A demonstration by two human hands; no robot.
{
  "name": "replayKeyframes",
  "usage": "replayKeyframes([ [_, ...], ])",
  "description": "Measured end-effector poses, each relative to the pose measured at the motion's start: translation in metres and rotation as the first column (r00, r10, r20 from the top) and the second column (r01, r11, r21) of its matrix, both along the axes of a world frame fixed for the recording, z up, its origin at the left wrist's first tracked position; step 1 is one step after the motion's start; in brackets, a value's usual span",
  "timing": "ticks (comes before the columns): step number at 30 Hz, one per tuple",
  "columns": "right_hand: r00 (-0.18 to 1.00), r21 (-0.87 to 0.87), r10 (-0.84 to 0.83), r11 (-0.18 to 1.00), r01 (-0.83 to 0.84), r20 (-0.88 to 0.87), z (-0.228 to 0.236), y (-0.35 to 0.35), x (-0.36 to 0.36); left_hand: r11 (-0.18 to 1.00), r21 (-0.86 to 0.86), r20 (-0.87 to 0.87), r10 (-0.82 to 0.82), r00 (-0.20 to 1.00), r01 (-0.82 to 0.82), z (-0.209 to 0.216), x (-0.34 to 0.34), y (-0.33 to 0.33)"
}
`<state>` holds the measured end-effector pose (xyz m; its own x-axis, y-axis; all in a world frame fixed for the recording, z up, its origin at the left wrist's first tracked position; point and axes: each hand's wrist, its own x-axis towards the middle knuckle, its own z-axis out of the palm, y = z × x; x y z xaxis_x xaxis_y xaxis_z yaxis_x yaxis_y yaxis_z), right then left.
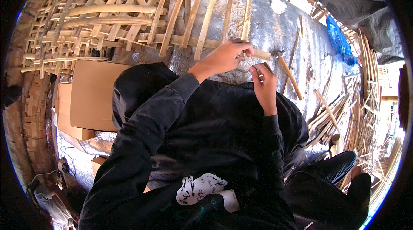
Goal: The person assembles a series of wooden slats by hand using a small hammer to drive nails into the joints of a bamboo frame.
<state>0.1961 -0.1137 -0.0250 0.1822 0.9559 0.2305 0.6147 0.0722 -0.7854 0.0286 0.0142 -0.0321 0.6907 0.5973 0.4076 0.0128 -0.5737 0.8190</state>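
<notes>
My left hand (pixel 227 57) is above the near end of a bamboo frame, its thumb and fingers curled together. Just to the right, my right hand (pixel 263 84) is closed in a pinch, fingertips pointing at the left one. Something small and pale seems to be between the fingertips, too fine to name. Beneath the hands runs a flat bamboo crosspiece (pixel 260 54), with several bamboo slats (pixel 209 19) standing out from it toward the far side. A hammer (pixel 290 76) with a wooden handle lies right of my hands, touched by neither.
Stacked bamboo lattice panels (pixel 112 10) fill the far left, beside a cardboard box (pixel 100 94). Shiny silver sheeting (pixel 275 27) covers the floor. Loose bamboo strips (pixel 331 116) and a blue plastic bag (pixel 340 40) lie at right. Another person's dark-clothed leg (pixel 329 169) is at lower right.
</notes>
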Motion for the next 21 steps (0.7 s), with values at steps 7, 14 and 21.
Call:
replayKeyframes([
  [7,0.991,0.059,-0.053,0.996,0.06,-0.123,-0.027,0.002,0.011,0.949,0.261,-0.151,0.224,0.963,-0.179,-0.015,0.001,0.007],
  [14,0.99,0.048,-0.072,0.996,0.078,-0.123,-0.03,0.001,0.013,0.904,0.414,-0.323,0.253,0.912,-0.104,-0.038,0.005,0.024],
  [21,0.989,0.037,-0.071,0.996,0.077,-0.129,-0.031,-0.001,0.015,0.887,0.462,-0.499,0.264,0.826,-0.004,-0.046,0.0,0.034],
])
